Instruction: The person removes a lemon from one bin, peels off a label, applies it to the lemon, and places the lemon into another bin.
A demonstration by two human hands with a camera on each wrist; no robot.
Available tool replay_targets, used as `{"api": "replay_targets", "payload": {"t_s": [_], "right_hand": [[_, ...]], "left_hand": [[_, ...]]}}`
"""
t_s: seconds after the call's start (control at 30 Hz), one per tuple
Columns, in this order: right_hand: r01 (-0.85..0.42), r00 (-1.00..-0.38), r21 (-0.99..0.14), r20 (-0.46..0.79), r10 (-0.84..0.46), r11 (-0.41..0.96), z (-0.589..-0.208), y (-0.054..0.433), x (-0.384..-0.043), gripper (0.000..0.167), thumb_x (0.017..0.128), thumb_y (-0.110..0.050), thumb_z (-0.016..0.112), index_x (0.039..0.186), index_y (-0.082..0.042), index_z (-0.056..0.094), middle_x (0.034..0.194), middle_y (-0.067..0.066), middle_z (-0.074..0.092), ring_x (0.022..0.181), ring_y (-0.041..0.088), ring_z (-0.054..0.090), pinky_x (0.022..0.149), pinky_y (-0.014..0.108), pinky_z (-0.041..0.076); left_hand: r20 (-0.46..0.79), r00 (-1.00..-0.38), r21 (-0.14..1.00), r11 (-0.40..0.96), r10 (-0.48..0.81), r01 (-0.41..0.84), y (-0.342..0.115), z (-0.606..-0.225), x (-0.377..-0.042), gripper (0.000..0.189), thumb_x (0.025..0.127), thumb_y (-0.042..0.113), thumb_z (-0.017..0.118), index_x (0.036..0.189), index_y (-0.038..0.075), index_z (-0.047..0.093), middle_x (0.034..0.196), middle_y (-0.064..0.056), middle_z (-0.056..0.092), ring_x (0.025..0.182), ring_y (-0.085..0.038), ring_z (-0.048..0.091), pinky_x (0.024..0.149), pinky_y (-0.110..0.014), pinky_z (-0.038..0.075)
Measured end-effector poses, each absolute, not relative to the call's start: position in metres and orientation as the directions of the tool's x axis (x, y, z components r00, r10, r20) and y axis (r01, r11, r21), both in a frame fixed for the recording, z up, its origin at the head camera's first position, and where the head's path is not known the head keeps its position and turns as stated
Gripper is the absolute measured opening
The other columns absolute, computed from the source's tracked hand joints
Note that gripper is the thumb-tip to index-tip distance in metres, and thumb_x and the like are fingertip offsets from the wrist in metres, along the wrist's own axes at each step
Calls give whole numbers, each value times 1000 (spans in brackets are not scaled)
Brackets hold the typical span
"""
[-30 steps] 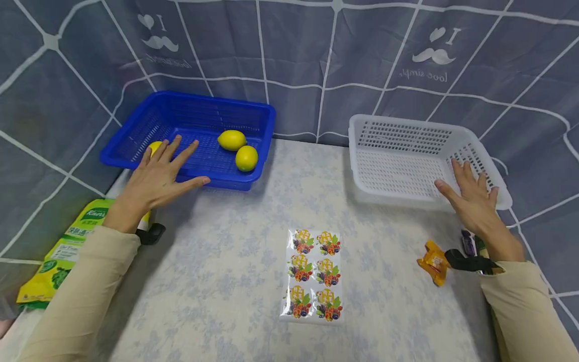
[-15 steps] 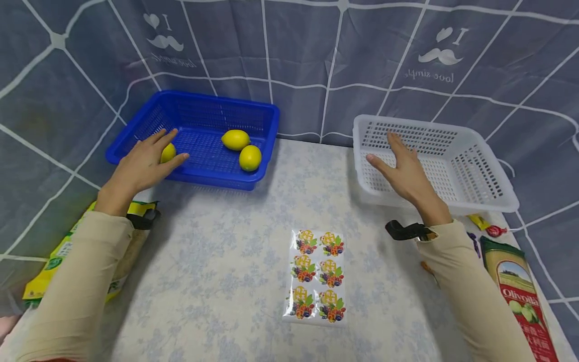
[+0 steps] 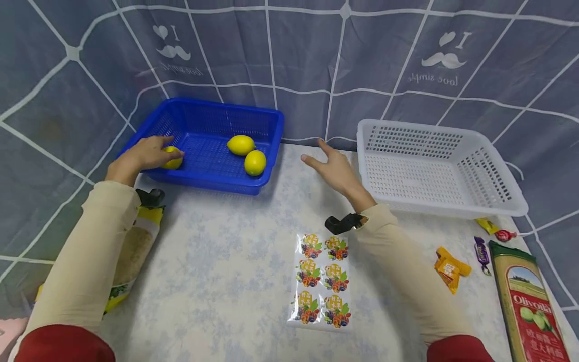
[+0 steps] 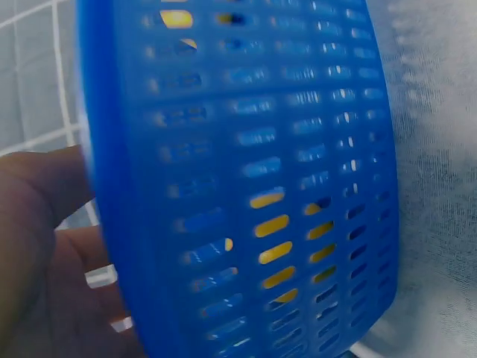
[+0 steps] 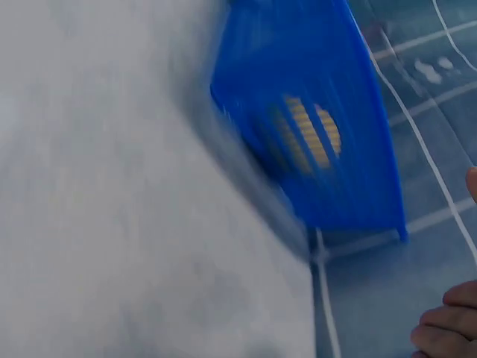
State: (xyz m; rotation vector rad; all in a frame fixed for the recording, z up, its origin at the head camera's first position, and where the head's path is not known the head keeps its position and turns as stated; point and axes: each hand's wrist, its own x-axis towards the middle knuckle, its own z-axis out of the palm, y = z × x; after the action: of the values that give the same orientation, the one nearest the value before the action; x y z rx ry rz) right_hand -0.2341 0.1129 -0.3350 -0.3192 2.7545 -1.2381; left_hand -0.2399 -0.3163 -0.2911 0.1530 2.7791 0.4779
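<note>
My left hand (image 3: 147,152) reaches over the near left rim of the blue basket (image 3: 214,186). Its thumb and fingers are right at a lemon (image 3: 173,162), partly covering it. Two more lemons, one lying on its side (image 3: 241,145) and one nearer the front (image 3: 255,163), sit at the basket's right end. In the left wrist view that hand (image 4: 45,239) is partly hidden behind the rim, and yellow shows through the slots. My right hand (image 3: 335,168) hovers between the two baskets, fingers spread, holding nothing. Its fingers (image 5: 447,328) show at the right wrist view's edge.
A white basket (image 3: 441,206) stands at the back right. On the right lie an Olivoila pasta pack (image 3: 526,301), an orange-wrapped sweet (image 3: 452,269) and a purple one (image 3: 482,255). A fruit sticker sheet (image 3: 322,281) lies mid-table; a yellow-green bag (image 3: 135,246) is beside my left forearm.
My right hand has swept left from over the white basket to the gap between the baskets. My left hand has lowered toward the left lemon, its fingers less spread than before.
</note>
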Motion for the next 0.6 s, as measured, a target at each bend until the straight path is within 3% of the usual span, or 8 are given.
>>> {"api": "replay_targets", "payload": {"t_s": [0.07, 0.2, 0.4, 0.5, 0.6], "right_hand": [[-130, -968, -764, -41, -248, 632, -341, 98, -234, 84, 94, -57, 56, 157, -14, 21, 159, 10, 28, 144, 28, 30, 114, 44, 31], [-115, -956, -792, -76, -283, 600, -347, 69, -233, 83, 95, -55, 56, 158, -15, 19, 160, 7, 26, 143, 25, 31, 114, 42, 31], [-119, -946, -812, -81, -312, 572, -348, 43, -229, 81, 97, -46, 58, 158, -14, 15, 161, 4, 22, 146, 21, 25, 117, 40, 26], [-112, -944, -824, -87, -318, 556, -349, 37, -229, 79, 98, -40, 58, 158, -14, 13, 163, 3, 17, 147, 20, 19, 118, 39, 23], [-106, -945, -830, -88, -315, 547, -349, 33, -228, 80, 99, -37, 58, 158, -11, 12, 163, 3, 14, 148, 19, 17, 118, 38, 21]], "left_hand": [[-335, -929, 329, 943, 154, 37, -318, -295, -245, 79, 101, 38, 48, 149, -14, 14, 149, -42, 16, 138, -59, 11, 109, -69, 16], [-389, -912, 291, 957, 128, 10, -320, -300, -254, 81, 101, 39, 48, 149, -16, 12, 148, -44, 13, 136, -61, 10, 108, -70, 16], [-416, -899, 281, 960, 135, 14, -316, -304, -264, 75, 100, 34, 50, 144, -20, 22, 143, -45, 23, 132, -59, 22, 107, -69, 22], [-453, -881, 281, 960, 135, 2, -316, -304, -265, 73, 100, 33, 49, 143, -20, 23, 138, -44, 28, 125, -55, 29, 105, -68, 25], [-491, -862, 276, 961, 123, -20, -316, -304, -267, 75, 99, 33, 49, 147, -16, 18, 142, -42, 24, 126, -55, 26, 105, -70, 23]]}}
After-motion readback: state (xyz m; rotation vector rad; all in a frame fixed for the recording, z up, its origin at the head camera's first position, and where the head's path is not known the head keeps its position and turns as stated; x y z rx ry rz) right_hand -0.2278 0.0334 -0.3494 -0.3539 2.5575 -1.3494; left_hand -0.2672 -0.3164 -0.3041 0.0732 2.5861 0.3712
